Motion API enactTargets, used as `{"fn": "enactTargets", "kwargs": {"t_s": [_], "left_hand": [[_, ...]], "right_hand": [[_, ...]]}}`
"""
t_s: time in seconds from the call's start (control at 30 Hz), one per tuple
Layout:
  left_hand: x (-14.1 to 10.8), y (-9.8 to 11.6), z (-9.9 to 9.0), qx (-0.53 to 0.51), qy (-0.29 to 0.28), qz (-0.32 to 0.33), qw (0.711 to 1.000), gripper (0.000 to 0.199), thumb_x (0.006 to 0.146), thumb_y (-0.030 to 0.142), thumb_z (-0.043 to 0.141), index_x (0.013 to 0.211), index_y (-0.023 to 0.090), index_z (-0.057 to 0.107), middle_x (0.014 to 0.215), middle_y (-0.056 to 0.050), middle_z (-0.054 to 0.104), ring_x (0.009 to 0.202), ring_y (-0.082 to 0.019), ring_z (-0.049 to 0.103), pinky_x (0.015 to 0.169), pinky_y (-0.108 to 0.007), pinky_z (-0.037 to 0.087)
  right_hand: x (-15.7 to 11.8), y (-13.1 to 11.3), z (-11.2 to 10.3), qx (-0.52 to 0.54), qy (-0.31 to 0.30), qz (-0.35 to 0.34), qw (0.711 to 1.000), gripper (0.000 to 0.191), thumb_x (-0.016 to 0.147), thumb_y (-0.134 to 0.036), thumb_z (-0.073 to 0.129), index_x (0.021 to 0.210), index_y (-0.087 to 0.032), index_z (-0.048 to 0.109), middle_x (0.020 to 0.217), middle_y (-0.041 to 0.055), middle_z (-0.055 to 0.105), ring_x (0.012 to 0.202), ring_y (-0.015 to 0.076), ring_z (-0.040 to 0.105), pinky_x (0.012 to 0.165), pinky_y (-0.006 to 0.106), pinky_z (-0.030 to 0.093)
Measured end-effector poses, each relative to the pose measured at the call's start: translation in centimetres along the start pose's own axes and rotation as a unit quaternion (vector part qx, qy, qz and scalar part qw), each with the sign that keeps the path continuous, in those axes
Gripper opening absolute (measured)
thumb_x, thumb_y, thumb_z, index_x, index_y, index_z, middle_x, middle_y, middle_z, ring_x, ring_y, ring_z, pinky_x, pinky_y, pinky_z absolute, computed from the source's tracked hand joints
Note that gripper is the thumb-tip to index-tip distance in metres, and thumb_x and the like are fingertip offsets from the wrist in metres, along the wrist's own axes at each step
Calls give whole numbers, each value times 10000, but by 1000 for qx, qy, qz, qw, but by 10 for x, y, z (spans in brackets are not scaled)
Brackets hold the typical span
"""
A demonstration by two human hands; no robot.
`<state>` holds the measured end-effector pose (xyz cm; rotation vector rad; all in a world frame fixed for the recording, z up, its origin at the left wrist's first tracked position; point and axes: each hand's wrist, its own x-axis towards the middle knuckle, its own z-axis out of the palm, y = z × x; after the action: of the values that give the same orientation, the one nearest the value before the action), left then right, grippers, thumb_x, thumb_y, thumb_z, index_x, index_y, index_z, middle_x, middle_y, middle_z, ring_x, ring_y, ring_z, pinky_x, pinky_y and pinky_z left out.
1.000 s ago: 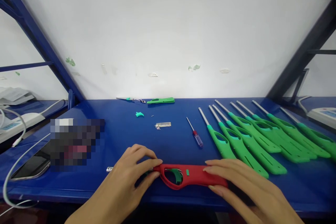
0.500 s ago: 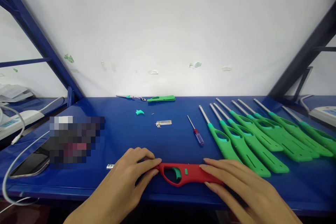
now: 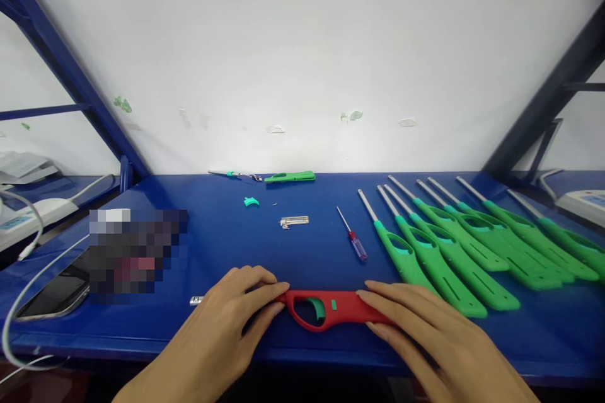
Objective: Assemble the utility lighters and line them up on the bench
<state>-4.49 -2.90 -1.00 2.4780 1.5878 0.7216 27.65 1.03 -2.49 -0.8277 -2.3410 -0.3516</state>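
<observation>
A red lighter (image 3: 343, 310) with a green trigger lies level near the table's front edge, its metal tip showing left of my left hand (image 3: 236, 315). That hand pinches the lighter at its neck, fingers closed. My right hand (image 3: 425, 327) grips the handle's right end between thumb and fingers. Behind them are a clear fuel tank (image 3: 295, 220), a teal trigger piece (image 3: 251, 201) and a screwdriver (image 3: 358, 245) with a purple handle. At the back lie a green shell (image 3: 290, 177) and a metal nozzle with wires (image 3: 227, 174).
Several green lighters (image 3: 449, 277) lie slanted side by side on the right of the blue table (image 3: 212, 233). At the left are a phone (image 3: 54, 293), a white cable (image 3: 12, 308) and a pixelated object (image 3: 137, 258). Blue frame posts (image 3: 70, 56) flank the white wall.
Both hands and the red lighter have shifted very slightly up and left in the view. The grip looks the same.
</observation>
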Motion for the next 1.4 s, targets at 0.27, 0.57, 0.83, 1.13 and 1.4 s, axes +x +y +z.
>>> {"fn": "enactTargets", "kwargs": {"t_s": [0.27, 0.57, 0.83, 1.13, 1.4], "left_hand": [[-1, -1, 2, 5, 14, 4, 1000, 277, 1127, 238, 526, 1312, 321, 715, 1213, -3, 719, 1045, -204, 715, 898, -356, 590], [0, 4, 0, 32, 30, 32, 999, 300, 1138, 225, 487, 1302, 300, 726, 1197, -25, 720, 1011, -205, 722, 864, -343, 593], [4, 9, 1, 45, 33, 63, 996, 366, 1119, 137, 428, 1296, 250, 728, 1104, -58, 698, 886, -198, 701, 751, -324, 591], [-20, 0, -10, 175, 12, 24, 984, 546, 1068, 245, 510, 1608, 326, 504, 1406, -71, 693, 1215, -276, 729, 951, -362, 664], [-15, -7, -22, 117, 6, 25, 993, 280, 1115, 246, 456, 1141, 275, 733, 1072, -21, 767, 925, -195, 785, 807, -255, 661]], "right_hand": [[-1, 0, 3, -21, -27, -28, 999, 484, 1153, -224, 323, 1297, -236, 786, 1308, 48, 804, 1081, 249, 831, 880, 365, 713], [1, -2, 0, -32, -53, -33, 998, 531, 1078, -113, 311, 1286, -213, 789, 1292, 68, 805, 1040, 276, 840, 800, 391, 728], [0, -7, 2, -13, -69, -4, 997, 643, 809, 25, 424, 1275, -220, 792, 1267, 82, 824, 1016, 302, 846, 772, 441, 738], [8, -14, 9, 33, -30, 47, 998, 480, 1158, -248, 344, 1186, -223, 822, 1224, 74, 842, 1050, 222, 838, 862, 282, 699], [-4, -7, 15, 69, -24, 31, 997, 379, 1103, -179, 424, 1263, -243, 762, 1262, 89, 824, 1111, 249, 819, 898, 306, 688]]}}
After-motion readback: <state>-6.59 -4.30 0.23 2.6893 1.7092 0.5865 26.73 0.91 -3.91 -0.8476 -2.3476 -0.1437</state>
